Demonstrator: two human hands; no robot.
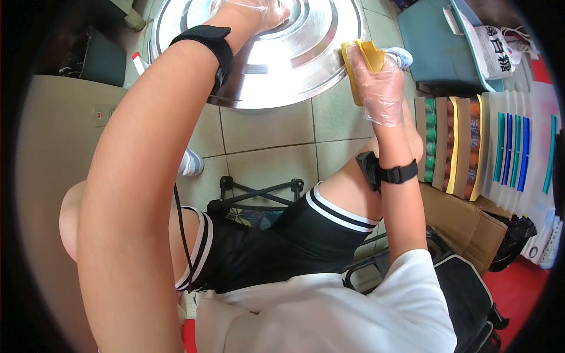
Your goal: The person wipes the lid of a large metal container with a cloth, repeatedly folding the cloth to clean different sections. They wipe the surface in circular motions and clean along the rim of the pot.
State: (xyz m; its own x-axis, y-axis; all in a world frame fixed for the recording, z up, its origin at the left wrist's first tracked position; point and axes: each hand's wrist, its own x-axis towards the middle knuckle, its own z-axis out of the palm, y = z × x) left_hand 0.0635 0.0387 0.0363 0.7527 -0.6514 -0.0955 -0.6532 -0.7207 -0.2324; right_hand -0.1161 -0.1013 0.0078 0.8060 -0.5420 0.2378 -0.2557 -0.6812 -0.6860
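A large round stainless-steel lid (276, 85) with concentric rings fills the top of the view, above the tiled floor. My left hand (265, 15), in a clear plastic glove, is closed at the middle of the lid; its fingers are partly cut off by the upper edge. Beside the lid's right rim, my right hand (382, 85) wears a similar glove. Its fingers are wrapped round a folded yellow sponge cloth (352, 73), which reaches right to the rim. Black straps circle both forearms, and the right one carries a small black device (368, 170).
On the right stand a blue-grey bin (432, 44) with a white printed bag (494, 53), boxes of colourful packed items (450, 144) and a cardboard box (465, 223). A beige panel (59, 135) rises at left. A folding stool frame (259, 194) sits between my legs.
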